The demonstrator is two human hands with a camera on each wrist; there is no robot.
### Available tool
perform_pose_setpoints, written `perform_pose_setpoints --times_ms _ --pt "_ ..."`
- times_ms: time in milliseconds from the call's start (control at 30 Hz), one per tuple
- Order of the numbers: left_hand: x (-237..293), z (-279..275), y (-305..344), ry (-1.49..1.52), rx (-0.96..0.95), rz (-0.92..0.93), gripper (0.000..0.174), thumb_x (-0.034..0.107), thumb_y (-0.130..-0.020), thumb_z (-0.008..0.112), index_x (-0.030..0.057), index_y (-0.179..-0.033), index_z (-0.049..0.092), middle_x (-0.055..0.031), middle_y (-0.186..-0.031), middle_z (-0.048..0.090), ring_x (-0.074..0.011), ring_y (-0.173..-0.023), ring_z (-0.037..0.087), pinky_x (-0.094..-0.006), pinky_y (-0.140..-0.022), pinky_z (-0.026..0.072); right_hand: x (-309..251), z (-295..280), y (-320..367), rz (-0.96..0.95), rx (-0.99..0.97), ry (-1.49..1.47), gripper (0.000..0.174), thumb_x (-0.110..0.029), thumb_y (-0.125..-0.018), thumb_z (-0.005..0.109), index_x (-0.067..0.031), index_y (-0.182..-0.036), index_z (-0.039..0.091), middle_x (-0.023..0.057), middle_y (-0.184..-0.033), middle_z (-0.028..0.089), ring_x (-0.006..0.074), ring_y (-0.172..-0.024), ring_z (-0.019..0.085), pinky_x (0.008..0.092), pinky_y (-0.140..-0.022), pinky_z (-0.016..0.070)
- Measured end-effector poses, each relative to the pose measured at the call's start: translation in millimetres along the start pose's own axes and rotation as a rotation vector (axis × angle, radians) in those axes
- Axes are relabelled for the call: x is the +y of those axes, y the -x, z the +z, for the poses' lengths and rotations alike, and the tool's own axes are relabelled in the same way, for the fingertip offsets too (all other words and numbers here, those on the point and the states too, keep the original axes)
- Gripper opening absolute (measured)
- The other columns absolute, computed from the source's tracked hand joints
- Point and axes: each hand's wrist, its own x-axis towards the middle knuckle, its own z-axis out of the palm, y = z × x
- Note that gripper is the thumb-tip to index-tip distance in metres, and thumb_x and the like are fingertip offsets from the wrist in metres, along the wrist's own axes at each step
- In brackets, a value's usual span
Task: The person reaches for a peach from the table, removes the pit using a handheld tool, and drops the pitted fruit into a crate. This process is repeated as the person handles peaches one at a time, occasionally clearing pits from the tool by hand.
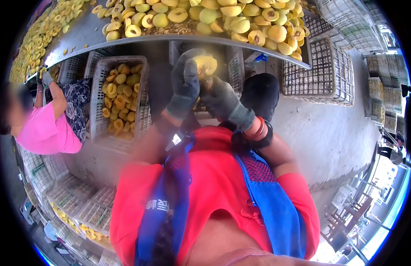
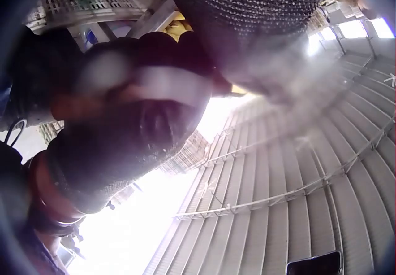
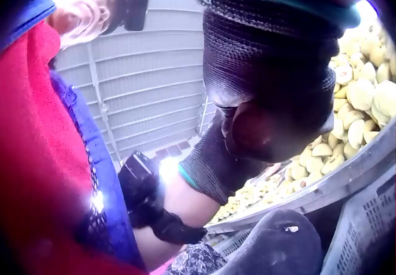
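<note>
A yellow peach [image 1: 206, 64] with a cut in its flesh is in my gloved left hand [image 1: 186, 84], above my lap and just below the table edge. The left fingers wrap its side. My right hand [image 1: 224, 101], also in a dark glove, has curled fingers that grip the peach at its lower edge. In the left wrist view the right hand [image 2: 133, 104] looks closed like a fist, and only a sliver of yellow fruit shows between the hands. Glove and blur hide most of the peach in the right wrist view, where the right hand [image 3: 269, 89] fills the middle.
A metal table [image 1: 143, 41] ahead bears heaps of cut peaches [image 1: 241, 22] and loose pits. Below it on the left stands a crate [image 1: 98, 95] of peach halves [image 1: 121, 97]. An upturned-looking grid crate [image 1: 309, 73] is at right. Another person [image 1: 50, 126] works at far left.
</note>
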Motion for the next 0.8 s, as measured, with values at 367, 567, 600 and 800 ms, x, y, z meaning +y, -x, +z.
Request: perform_pose_setpoints --times_ms 367,567,600,800 --pt "-11 -11 -2 -0.237 -0.011 0.210 0.045 0.036 -0.098 0.043 -0.0043 -0.116 0.055 -0.0161 -0.106 0.066 -0.0225 -0.096 0.064 -0.0333 -0.086 0.0514 -10 1 -1 0.088 -0.050 -0.038 0.032 -0.016 -0.081 0.063 0.0009 -0.105 0.051 0.0174 -0.075 0.064 0.0288 -0.064 0.065 0.0387 -0.058 0.0516" --pt "-15 -10 1 -0.189 -0.023 0.225 0.048 0.038 -0.097 0.046 -0.0040 -0.120 0.052 -0.0171 -0.112 0.064 -0.0229 -0.102 0.061 -0.0346 -0.091 0.0489 -17 -1 0 0.135 -0.074 -0.046 0.026 -0.015 -0.083 0.061 0.0013 -0.100 0.051 0.0194 -0.072 0.063 0.0332 -0.059 0.064 0.0407 -0.053 0.0499" --pt "-15 -10 2 -0.198 -0.025 0.225 0.048 0.038 -0.098 0.046 -0.0040 -0.120 0.052 -0.0172 -0.113 0.063 -0.0230 -0.103 0.061 -0.0347 -0.091 0.0484 -17 -2 -1 0.163 -0.088 -0.098 0.026 -0.014 -0.082 0.061 0.0015 -0.100 0.051 0.0201 -0.072 0.063 0.0353 -0.061 0.064 0.0424 -0.054 0.0498" --pt "-18 -11 3 -0.225 -0.027 0.221 0.050 0.039 -0.098 0.045 -0.0041 -0.122 0.051 -0.0172 -0.114 0.063 -0.0235 -0.105 0.060 -0.0348 -0.093 0.0471 29 14 -15 -0.303 0.150 0.301 0.022 -0.014 -0.083 0.060 0.0018 -0.096 0.051 0.0232 -0.072 0.062 0.0412 -0.067 0.063 0.0457 -0.059 0.0490"
